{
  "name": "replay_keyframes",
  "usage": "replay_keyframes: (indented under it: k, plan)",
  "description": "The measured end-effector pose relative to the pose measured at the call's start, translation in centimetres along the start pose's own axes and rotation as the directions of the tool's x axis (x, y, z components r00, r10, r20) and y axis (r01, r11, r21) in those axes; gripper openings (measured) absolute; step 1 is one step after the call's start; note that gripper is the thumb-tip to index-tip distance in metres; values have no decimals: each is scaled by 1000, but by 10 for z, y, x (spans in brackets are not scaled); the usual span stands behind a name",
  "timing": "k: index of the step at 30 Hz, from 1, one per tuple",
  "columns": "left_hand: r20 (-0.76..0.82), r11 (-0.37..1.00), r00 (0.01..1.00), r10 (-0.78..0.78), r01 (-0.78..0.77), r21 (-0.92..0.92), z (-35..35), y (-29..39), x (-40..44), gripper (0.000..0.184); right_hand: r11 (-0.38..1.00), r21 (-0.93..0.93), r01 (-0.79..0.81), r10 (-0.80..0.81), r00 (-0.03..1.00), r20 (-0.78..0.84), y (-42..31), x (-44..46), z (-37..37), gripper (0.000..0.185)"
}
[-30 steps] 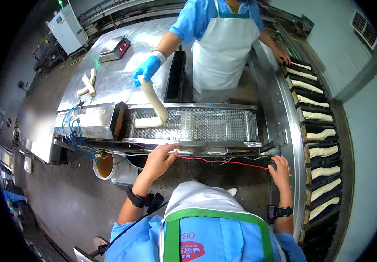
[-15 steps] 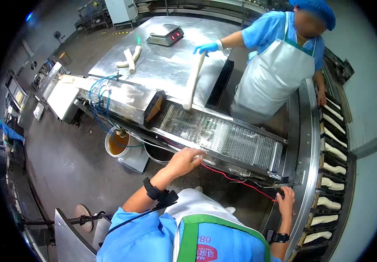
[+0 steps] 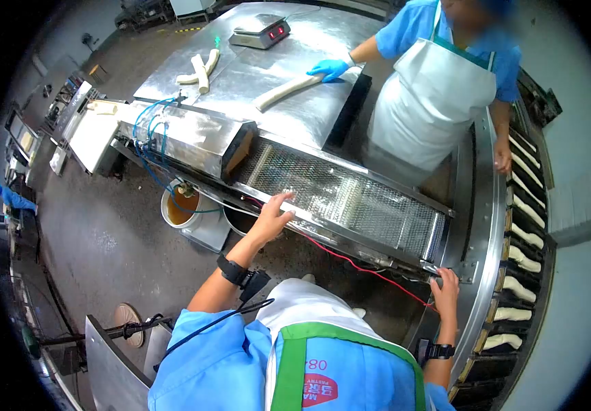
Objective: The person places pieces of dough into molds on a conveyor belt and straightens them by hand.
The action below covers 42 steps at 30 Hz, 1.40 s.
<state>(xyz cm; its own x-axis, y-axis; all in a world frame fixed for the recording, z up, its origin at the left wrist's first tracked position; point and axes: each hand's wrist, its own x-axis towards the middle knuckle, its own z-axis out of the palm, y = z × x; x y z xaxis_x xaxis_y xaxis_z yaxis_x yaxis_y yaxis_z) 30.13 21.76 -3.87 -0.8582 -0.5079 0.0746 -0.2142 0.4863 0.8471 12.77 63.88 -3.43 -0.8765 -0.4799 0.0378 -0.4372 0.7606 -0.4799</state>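
My left hand (image 3: pixel 272 218) rests at the near rail of the mesh conveyor (image 3: pixel 336 195), fingers apart and holding nothing. At the conveyor's right end, my right hand (image 3: pixel 445 290) touches the frame near a red wire (image 3: pixel 350 260); its fingers are parted and nothing is in them. Across the belt, a co-worker's blue-gloved hand (image 3: pixel 329 69) holds one end of a long dough strip (image 3: pixel 288 90), which lies on the steel table (image 3: pixel 240 75). Several short dough pieces (image 3: pixel 203 73) lie crossed farther left on that table.
A digital scale (image 3: pixel 260 32) stands on the table's far side. Dough strips in dark trays (image 3: pixel 520 288) line the right side. A bucket of brown liquid (image 3: pixel 180 207) stands below the conveyor at left. The co-worker (image 3: pixel 432 96) stands beyond the belt.
The co-worker has lifted the dough strip off the belt and laid it on the steel table. The view has turned, and my left hand has shifted left along the rail.
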Motion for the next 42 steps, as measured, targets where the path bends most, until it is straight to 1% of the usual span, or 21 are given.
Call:
replay_keyframes:
  k: [3,5,7,9,10,12,15,19,21,22,24,27,29,32,33,35,36,37,39,41,42]
  plan:
    - [6,999,1000,-26,26,45,-2,7,-9,42,999,-35,15,-15,1000,-9,-3,5,7,36]
    - [0,999,1000,-12,12,49,1,3,-16,42,988,-18,155,-155,988,14,-4,15,13,36]
    - [-9,1000,1000,-8,8,30,2,3,-24,42,988,-33,154,-152,988,36,-23,26,16,35]
    - [-13,1000,1000,-4,4,10,0,-1,-35,43,954,-58,294,-289,954,81,-34,37,30,35]
    - [-13,1000,1000,3,-2,17,-1,-4,-39,42,954,-61,292,-287,955,77,-44,43,33,35]
    - [-16,1000,1000,16,-16,22,-7,-8,-47,41,919,-64,388,-368,906,208,-66,53,40,36]
    - [-27,999,999,-40,40,-2,-12,-6,-66,40,870,-64,489,-465,857,222,-86,64,45,35]
    - [-118,1000,993,14,-12,22,-15,-20,-83,40,833,-112,541,-498,823,274,-115,70,58,36]
    - [-138,995,987,-79,70,-73,-16,-7,-94,39,795,-114,596,-528,773,352,-124,80,62,36]
    - [-129,994,986,-107,101,-52,-18,-2,-101,38,796,-113,594,-525,772,357,-130,80,65,36]
    - [-153,992,981,-116,109,-58,-19,-9,-116,38,799,-94,594,-487,731,479,-150,84,73,40]
    - [-162,991,979,-121,109,-81,-24,-19,-147,38,754,-54,654,-552,677,486,-174,91,102,41]
    - [-182,962,964,-194,150,-230,-23,-25,-170,38,691,-78,718,-640,658,397,-196,92,127,42]
    - [-194,949,958,-209,151,-277,-20,-48,-204,38,674,-109,731,-659,661,359,-259,101,155,43]
    - [-168,933,964,-208,144,-329,-20,-54,-210,39,666,-6,746,-738,660,141,-281,93,149,36]
    - [-148,896,934,-326,255,-363,-11,-51,-227,40,898,137,419,-424,906,12,-309,101,180,24]
    - [-136,881,909,-394,331,-337,-8,-56,-231,40,874,116,472,-463,881,-100,-316,106,186,22]
    - [-138,853,868,-477,418,-313,-4,-55,-243,39,821,-173,545,-568,812,-136,-323,104,190,27]
    - [-93,926,960,-264,225,-304,-6,-32,-276,36,723,-431,540,-648,746,-151,-326,90,207,28]
    - [-39,922,965,-260,236,-306,1,-4,-317,36,757,-260,599,-623,782,-13,-308,37,202,26]
    - [7,883,929,-369,353,-310,-50,-5,-205,36,747,-233,622,-635,772,26,-357,137,230,25]
